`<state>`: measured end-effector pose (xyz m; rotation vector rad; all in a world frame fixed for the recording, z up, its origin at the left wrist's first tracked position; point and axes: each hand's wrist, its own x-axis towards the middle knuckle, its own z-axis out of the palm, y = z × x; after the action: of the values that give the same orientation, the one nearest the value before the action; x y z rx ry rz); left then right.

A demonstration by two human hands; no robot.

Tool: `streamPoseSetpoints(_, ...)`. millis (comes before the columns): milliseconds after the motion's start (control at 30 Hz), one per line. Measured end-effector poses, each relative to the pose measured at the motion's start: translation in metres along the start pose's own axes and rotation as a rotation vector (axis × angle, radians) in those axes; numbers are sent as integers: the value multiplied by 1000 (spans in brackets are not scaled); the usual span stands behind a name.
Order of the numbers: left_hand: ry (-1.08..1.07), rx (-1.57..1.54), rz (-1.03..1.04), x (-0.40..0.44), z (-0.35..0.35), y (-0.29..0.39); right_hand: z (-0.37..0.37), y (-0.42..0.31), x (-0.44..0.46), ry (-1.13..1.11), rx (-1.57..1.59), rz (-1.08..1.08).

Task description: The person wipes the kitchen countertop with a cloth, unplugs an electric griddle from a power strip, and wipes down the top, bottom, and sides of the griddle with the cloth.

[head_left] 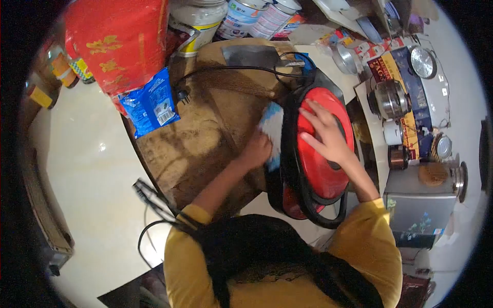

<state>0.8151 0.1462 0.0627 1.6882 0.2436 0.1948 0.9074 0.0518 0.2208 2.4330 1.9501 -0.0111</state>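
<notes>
A red and black appliance, which looks like an electric baking pan, stands tilted up on its side at the edge of a brown worktop. My right hand lies spread on its red outer face, fingers apart. On the side facing left, my left hand is closed round a blue and white cloth, which touches the black rim. What lies behind the rim is hidden. A black power cord with a plug runs across the worktop behind the appliance.
The brown worktop bears a blue packet and a red bag at its left. A large jar and several tins stand at the back. Pots line a counter at right. Pale floor tiles show at left.
</notes>
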Motion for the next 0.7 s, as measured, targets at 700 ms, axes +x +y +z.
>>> streamPoseSetpoints(700,-203,-637,662,165,2,-38,56,50,26,909,1360,260)
